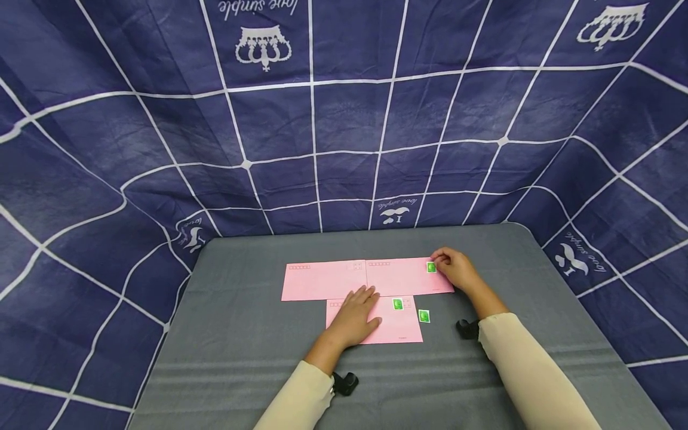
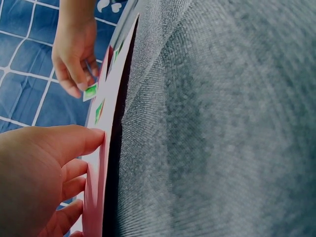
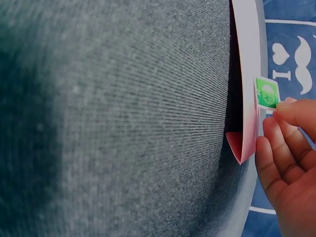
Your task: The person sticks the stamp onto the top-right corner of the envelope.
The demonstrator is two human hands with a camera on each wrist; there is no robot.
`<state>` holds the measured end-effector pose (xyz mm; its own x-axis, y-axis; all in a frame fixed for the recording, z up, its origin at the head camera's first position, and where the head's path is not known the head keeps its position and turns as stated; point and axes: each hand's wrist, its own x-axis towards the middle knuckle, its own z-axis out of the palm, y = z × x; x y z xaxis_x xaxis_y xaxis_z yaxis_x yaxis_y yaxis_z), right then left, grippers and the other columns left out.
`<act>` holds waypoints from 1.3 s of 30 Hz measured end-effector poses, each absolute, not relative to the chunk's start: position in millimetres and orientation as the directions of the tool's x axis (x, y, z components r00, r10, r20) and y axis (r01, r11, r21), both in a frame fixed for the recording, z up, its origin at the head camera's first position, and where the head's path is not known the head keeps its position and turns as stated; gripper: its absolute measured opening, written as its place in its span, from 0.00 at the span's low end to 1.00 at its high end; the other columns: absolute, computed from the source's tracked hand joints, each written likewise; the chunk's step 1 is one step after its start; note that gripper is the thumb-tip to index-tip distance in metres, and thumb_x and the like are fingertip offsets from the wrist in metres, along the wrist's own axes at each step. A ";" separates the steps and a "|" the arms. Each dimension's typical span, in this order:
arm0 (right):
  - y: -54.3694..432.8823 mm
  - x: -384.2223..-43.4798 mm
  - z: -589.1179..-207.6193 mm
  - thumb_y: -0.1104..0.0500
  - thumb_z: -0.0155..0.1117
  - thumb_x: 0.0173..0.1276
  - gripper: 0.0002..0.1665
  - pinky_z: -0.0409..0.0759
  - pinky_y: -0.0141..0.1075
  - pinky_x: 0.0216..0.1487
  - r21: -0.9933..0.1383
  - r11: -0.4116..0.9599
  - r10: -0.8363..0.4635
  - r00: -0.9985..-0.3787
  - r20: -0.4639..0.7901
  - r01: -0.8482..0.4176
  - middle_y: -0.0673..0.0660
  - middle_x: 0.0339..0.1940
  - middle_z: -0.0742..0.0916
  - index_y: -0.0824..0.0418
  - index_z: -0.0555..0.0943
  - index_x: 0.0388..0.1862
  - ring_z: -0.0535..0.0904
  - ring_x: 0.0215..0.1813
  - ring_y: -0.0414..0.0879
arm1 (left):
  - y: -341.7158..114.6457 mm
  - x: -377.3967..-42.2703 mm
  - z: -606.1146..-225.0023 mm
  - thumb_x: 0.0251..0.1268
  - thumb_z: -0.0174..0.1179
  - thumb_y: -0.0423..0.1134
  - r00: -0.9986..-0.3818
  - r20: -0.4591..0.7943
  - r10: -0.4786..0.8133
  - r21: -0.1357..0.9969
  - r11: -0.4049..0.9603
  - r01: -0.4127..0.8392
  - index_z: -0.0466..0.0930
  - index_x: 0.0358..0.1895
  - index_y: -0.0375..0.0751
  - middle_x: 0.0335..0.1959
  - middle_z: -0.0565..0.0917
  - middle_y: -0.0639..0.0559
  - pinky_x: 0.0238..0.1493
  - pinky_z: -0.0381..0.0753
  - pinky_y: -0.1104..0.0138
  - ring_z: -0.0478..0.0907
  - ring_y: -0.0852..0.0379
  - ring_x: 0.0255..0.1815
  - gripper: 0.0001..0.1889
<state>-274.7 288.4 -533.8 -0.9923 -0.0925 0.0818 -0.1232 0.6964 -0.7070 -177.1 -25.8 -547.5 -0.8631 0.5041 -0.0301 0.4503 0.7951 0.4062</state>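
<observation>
Your right hand (image 1: 457,270) pinched a green stamp (image 3: 267,94) between thumb and finger, tilted, at the outer top corner of the far-right envelope (image 1: 403,279); whether it touched the paper, I couldn't tell. Your left hand (image 1: 350,321) gripped nothing, its fingers spread over the near envelope (image 1: 395,331), the tips reaching the far envelopes' edge. Because the far-right envelope's outer end stood off the gray table (image 1: 231,346), pressing there could have rocked it and set the stamp crooked; the tilt could have done likewise. Beyond, a second stamp (image 1: 398,304) sat on the near envelope, and a loose stamp (image 1: 424,316) lay just beside it, where your sleeve (image 1: 529,364) might have brushed it in drawing back.
</observation>
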 end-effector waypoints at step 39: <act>289.0 -296.3 -543.9 0.66 0.59 0.73 0.08 0.77 0.33 0.41 -0.701 0.708 -0.089 -0.996 0.029 -0.083 0.62 0.39 0.86 0.67 0.82 0.47 0.79 0.38 0.45 | -24.5 -177.5 -546.7 0.73 0.57 0.50 -0.863 -0.022 0.506 0.407 0.792 0.454 0.67 0.75 0.41 0.80 0.64 0.47 0.81 0.55 0.48 0.57 0.47 0.82 0.32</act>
<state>-296.3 289.0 -543.9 -0.9956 -0.0887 0.0287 -0.0833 0.7079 -0.7013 -177.5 -24.5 -546.7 -0.8625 0.5055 -0.0224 0.4539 0.7925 0.4074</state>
